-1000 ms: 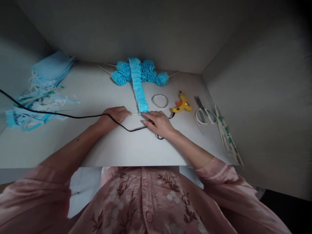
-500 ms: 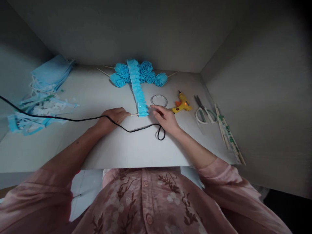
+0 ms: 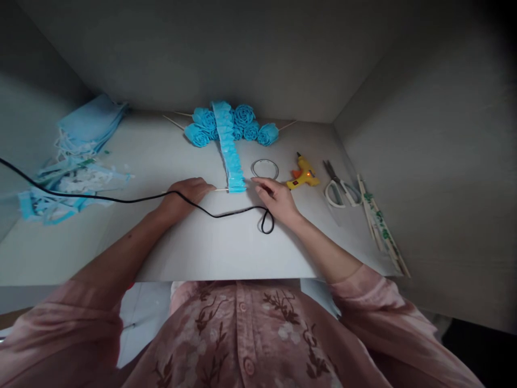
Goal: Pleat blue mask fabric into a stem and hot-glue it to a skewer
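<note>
My left hand [image 3: 186,195] pinches the stick [image 3: 221,189], right hand [image 3: 278,200] loosely spread, and this strip [image 3: 230,153] looks light, soft, best held towards the front edge of the surface [image 3: 226,250]

The left hand [image 3: 186,195] holds a thin pale stick [image 3: 222,189] touching a long ruffled blue strip [image 3: 229,148]; the right hand [image 3: 279,200] is nearby.

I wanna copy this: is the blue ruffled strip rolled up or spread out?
Spread out: the blue ruffled strip stretches from the stick in the left hand up across the blue roses.
</note>
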Demonstrator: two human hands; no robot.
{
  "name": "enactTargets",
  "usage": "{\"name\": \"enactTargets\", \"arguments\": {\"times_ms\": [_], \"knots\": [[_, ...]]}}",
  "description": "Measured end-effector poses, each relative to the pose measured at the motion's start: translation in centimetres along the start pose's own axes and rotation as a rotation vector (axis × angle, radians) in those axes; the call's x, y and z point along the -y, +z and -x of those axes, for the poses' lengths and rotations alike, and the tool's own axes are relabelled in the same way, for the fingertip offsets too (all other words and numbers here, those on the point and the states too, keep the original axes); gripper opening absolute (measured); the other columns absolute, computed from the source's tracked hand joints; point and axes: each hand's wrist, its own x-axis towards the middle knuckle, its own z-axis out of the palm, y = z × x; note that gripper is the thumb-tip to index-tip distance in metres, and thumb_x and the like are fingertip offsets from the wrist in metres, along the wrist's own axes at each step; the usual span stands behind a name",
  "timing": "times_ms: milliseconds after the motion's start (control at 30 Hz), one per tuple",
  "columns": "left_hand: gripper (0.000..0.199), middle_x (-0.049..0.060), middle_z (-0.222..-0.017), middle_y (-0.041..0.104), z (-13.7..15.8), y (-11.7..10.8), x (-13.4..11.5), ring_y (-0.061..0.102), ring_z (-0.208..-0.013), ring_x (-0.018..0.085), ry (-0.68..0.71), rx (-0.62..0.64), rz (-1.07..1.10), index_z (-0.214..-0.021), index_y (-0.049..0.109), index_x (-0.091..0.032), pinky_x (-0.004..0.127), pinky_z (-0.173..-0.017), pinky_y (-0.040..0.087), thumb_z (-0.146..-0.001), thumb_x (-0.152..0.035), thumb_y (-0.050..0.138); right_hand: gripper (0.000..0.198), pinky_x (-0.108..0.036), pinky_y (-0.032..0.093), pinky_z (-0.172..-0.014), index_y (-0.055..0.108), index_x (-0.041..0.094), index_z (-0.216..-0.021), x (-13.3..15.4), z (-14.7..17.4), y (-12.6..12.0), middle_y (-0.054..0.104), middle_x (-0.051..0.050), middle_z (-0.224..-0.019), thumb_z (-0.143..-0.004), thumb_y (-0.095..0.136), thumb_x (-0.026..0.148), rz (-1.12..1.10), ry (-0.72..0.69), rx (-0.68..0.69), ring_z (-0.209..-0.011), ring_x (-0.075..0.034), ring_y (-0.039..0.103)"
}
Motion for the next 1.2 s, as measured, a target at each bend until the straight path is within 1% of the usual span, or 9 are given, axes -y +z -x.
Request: {"name": "enactTargets", "arguments": {"times_ms": [167, 267, 367, 500, 600, 800, 1033, 1100, 1200], "knots": [[0.038, 0.005, -0.113, 0.072, 0.2, 0.4, 0.4, 0.068, -0.103, 0.018, 0.007, -0.005, 0.004, -0.126, 0.069, -0.02, 0.026, -0.09, 0.05, -0.11, -0.02, 0.035, 0.034, -0.034, 0.055, -0.077, 0.075, 0.023, -0.123, -0.2, 0.1, 0.0, 0.077, -0.007, -0.102, -0.099, 0.053, 0.032, 0.006, -0.008, -0.009, -0.082, -0.02, 0.067], [0.038, 0.005, -0.108, 0.072, 0.1, 0.9, 0.7, 0.069, -0.099, 0.019, -0.016, -0.008, -0.012, -0.123, 0.071, -0.023, 0.027, -0.086, 0.051, -0.108, -0.021, 0.036, 0.034, -0.034, 0.055, -0.077, 0.075, 0.023, -0.123, -0.1, 0.1, 0.0, 0.078, -0.006, -0.102, -0.099, 0.053, 0.031, 0.008, -0.014, -0.008, -0.081, -0.019, 0.067], [0.038, 0.005, -0.106, 0.073, 0.0, 1.0, 0.8, 0.07, -0.097, 0.018, -0.014, -0.054, 0.041, -0.12, 0.073, -0.024, 0.026, -0.086, 0.052, -0.108, -0.024, 0.038, 0.034, -0.034, 0.055, -0.077, 0.075, 0.024, -0.124, 0.0, 0.1, 0.0, 0.078, -0.005, -0.102, -0.099, 0.053, 0.03, 0.009, -0.017, 0.002, -0.08, -0.019, 0.067], [0.035, 0.007, -0.105, 0.075, 0.0, 0.6, 0.5, 0.07, -0.097, 0.018, 0.011, -0.109, 0.166, -0.114, 0.075, -0.022, 0.027, -0.088, 0.054, -0.106, -0.029, 0.041, 0.034, -0.033, 0.055, -0.077, 0.075, 0.024, -0.124, 0.0, 0.1, 0.0, 0.078, -0.005, -0.104, -0.099, 0.053, 0.03, 0.007, -0.008, 0.004, -0.081, -0.019, 0.067], [0.034, 0.008, -0.105, 0.076, 0.0, 0.1, 0.3, 0.071, -0.097, 0.02, -0.002, -0.139, 0.229, -0.109, 0.075, -0.021, 0.029, -0.09, 0.055, -0.105, -0.032, 0.043, 0.034, -0.033, 0.055, -0.079, 0.075, 0.025, -0.125, -0.1, 0.1, 0.1, 0.078, -0.005, -0.105, -0.099, 0.053, 0.029, -0.001, -0.019, 0.002, -0.081, -0.019, 0.067], [0.035, 0.01, -0.102, 0.077, -0.1, -0.8, 0.3, 0.072, -0.093, 0.023, -0.047, -0.106, 0.225, -0.103, 0.077, -0.022, 0.031, -0.08, 0.058, -0.102, -0.031, 0.043, 0.035, -0.033, 0.054, -0.077, 0.075, 0.024, -0.125, 0.1, 0.1, 0.2, 0.077, -0.005, -0.1, -0.099, 0.053, 0.029, 0.012, -0.001, 0.001, -0.08, -0.019, 0.067], [0.034, 0.011, -0.094, 0.076, 0.0, -0.5, 1.1, 0.071, -0.09, 0.023, 0.021, -0.23, 0.323, -0.095, 0.076, -0.018, 0.035, -0.084, 0.058, -0.101, -0.035, 0.048, 0.034, -0.033, 0.055, -0.079, 0.075, 0.023, -0.124, 0.5, 0.2, 0.0, 0.078, -0.006, -0.1, -0.098, 0.052, 0.027, 0.013, -0.014, 0.01, -0.079, -0.019, 0.066], [0.035, 0.01, -0.096, 0.077, 0.1, -0.4, 1.2, 0.071, -0.091, 0.022, 0.017, -0.22, 0.321, -0.094, 0.076, -0.018, 0.034, -0.086, 0.058, -0.102, -0.037, 0.048, 0.035, -0.034, 0.054, -0.08, 0.075, 0.023, -0.124, 0.5, 0.2, -0.1, 0.078, -0.006, -0.101, -0.098, 0.052, 0.027, 0.009, -0.011, 0.013, -0.079, -0.019, 0.067], [0.041, 0.006, -0.1, 0.077, 0.1, -0.3, 1.3, 0.07, -0.097, 0.021, -0.006, -0.182, 0.296, -0.096, 0.076, -0.02, 0.032, -0.089, 0.056, -0.105, -0.041, 0.042, 0.035, -0.034, 0.055, -0.081, 0.075, 0.022, -0.124, 0.5, 0.3, 0.0, 0.078, -0.007, -0.104, -0.099, 0.052, 0.027, 0.003, -0.009, 0.019, -0.082, -0.02, 0.068]]}}
